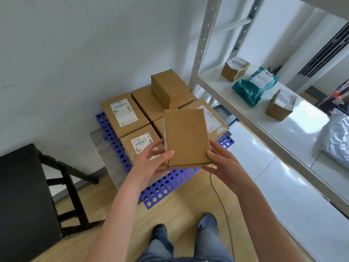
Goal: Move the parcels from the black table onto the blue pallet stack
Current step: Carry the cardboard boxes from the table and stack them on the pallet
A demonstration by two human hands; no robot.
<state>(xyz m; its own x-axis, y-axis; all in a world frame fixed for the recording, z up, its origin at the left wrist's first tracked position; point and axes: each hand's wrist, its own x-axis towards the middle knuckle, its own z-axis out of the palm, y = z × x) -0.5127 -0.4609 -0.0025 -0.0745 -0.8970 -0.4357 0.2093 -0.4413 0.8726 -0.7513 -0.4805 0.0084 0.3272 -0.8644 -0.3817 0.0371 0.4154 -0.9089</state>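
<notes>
I hold a plain brown cardboard parcel (186, 137) in the air above the blue perforated pallet stack (162, 188). My left hand (151, 161) grips its left lower edge, and my right hand (221, 163) supports its right lower corner. Several brown parcels lie on the pallet, among them one with a white label (122, 112) at the back left, another labelled one (139, 144) in front of it, and a small box (170, 87) stacked on top at the back. The black table (20, 201) stands at the left with no parcel showing on it.
A white metal shelf unit (245, 103) stands at the right, carrying two small cardboard boxes (235, 69), a teal mail bag (253, 86) and a silver bag (338, 137). A white wall lies behind the pallet. A thin cable (224, 207) runs over the wooden floor by my legs.
</notes>
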